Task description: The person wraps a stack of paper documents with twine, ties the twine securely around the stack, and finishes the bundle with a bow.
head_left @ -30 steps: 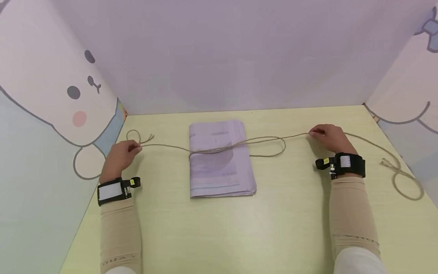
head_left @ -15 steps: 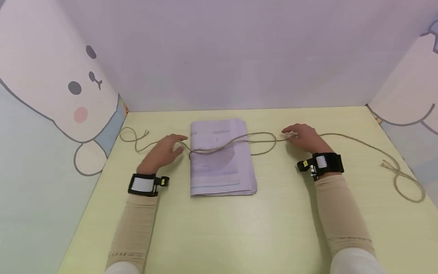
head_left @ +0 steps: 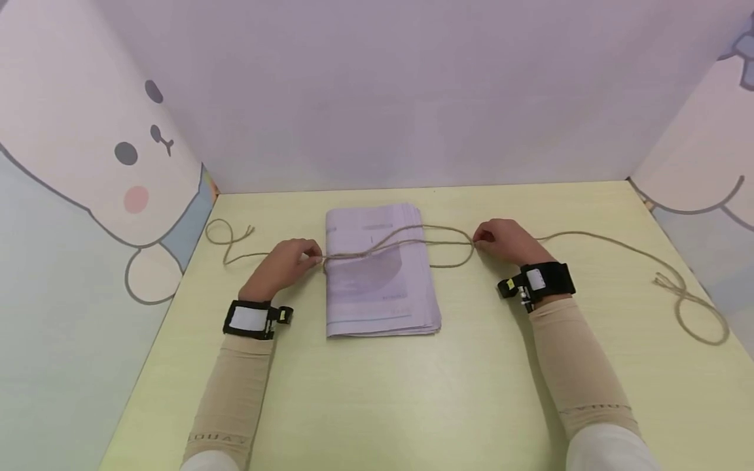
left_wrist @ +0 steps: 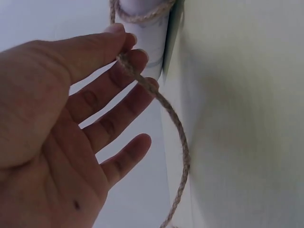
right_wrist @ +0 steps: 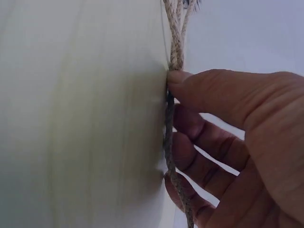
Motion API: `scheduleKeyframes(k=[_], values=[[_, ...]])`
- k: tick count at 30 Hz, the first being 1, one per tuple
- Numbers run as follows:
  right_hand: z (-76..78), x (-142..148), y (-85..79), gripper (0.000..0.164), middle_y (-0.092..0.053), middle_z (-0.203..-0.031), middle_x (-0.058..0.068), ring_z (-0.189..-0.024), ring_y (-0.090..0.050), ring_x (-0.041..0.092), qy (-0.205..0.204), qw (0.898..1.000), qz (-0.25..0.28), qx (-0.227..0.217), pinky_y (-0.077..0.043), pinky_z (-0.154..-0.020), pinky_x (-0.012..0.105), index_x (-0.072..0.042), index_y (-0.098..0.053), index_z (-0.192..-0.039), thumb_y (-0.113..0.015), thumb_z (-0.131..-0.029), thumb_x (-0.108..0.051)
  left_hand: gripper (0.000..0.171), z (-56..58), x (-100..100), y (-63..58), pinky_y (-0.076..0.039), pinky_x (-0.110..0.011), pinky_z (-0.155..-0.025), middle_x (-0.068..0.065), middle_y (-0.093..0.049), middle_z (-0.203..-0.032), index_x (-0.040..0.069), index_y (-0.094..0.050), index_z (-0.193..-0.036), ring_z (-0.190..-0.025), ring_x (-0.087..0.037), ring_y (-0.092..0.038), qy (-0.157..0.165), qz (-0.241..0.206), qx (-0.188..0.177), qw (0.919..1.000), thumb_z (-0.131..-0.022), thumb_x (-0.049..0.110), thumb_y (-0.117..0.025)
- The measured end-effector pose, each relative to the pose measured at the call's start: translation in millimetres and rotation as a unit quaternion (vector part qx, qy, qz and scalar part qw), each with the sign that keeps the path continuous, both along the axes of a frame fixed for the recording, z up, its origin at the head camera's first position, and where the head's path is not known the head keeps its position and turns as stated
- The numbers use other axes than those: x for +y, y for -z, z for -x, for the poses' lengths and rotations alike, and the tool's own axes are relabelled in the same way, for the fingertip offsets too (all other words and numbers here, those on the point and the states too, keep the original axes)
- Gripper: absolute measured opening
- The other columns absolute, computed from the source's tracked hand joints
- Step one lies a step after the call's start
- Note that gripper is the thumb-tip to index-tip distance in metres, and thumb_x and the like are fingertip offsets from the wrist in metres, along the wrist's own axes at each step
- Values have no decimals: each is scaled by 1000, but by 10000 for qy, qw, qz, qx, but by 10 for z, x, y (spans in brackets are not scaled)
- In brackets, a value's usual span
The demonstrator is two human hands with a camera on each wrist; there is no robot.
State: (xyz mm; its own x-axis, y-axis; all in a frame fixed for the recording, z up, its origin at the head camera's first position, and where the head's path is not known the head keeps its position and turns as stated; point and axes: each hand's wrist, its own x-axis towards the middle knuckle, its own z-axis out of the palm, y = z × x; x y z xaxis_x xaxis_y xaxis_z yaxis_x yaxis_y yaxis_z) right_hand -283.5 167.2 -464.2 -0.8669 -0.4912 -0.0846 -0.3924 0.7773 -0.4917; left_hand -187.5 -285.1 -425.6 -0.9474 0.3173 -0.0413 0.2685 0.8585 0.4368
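Head view: folded newspaper (head_left: 371, 301) lies flat mid-table, twine (head_left: 448, 243) across its upper half. Strands bunch at the newspaper's left edge, fan out rightward, and a loop sticks out past the right edge onto the pale wood-grain table (head_left: 383, 399). Left hand (head_left: 284, 265) is just beside the newspaper's left edge, thumb and fingertips pinching twine. Right hand (head_left: 505, 242) is right of the newspaper, well apart from left hand, pinching twine at the tip of the loop. Loose twine ends trail outward both sides, each with a curl. Black wrist straps (head_left: 556, 278) on both wrists, beige sleeves (head_left: 232, 392) below. Purple back wall (head_left: 412, 98), cartoon animal (head_left: 76, 144) on left wall.

Left wrist view: thumb and index tips together on twine, remaining fingers spread and fairly straight; twine passes over fingertips, hangs in a curve. Newspaper edge just beyond, twine around it.

Right wrist view: thumb tip pressed on twine where strands converge; other fingers loosely bent alongside. Index contact hidden behind thumb, can't tell.
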Motion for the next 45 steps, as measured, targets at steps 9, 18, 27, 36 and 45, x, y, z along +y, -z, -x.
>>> scheduleKeyframes(k=[9, 18, 27, 36, 45], values=[[-20, 155, -25, 16, -62, -92, 8, -81, -53, 22, 128, 9996, -250, -78, -42, -75, 39, -8, -64, -96, -52, -93, -19, 11, -65, -204, -139, -46, -40, -82, -4, -67, -99, 10, -67, -97, -98, -21, -60, -149, 2, -248, 9996, -93, 17, -59], [-31, 385, -87, 14, -60, -86, 4, -77, -51, 20, 387, 9992, -3, 28, -40, -69, 36, -11, -62, -94, -52, -92, -20, 7, -164, -588, -245, -45, -40, -76, -11, -66, -104, 9, -67, -90, -93, -24, -58, -597, 515, -448, 9959, -91, 13, -61], [-35, 357, -96, 14, -62, -88, 5, -78, -52, 20, 252, 9996, -58, -122, -40, -69, 36, -10, -64, -94, -54, -93, -18, 17, -363, -952, -334, -46, -49, -73, -19, -63, -107, 2, -65, -103, -93, -35, -58, -1749, 950, -468, 9789, -91, 10, -57], [-102, 5, -46, 25, -63, -105, 12, -96, -56, 27, -485, 9985, 231, 77, -43, -84, 44, -3, -63, -111, -59, -89, -13, 27, -45, -83, -178, -46, -41, -83, -7, -64, -104, 10, -62, -109, -96, -23, -58, -222, 101, -513, 9984, -97, 32, -51], [-78, -346, 41, 9, -61, -86, 4, -79, -52, 19, -873, 9953, 1, 422, -43, -74, 35, -8, -69, -91, -62, -86, -9, 20, -48, 143, -90, -41, -28, -59, 3, -59, -72, 14, -64, -83, -63, -12, -50, 341, 126, -916, 9951, -89, 33, -63]])
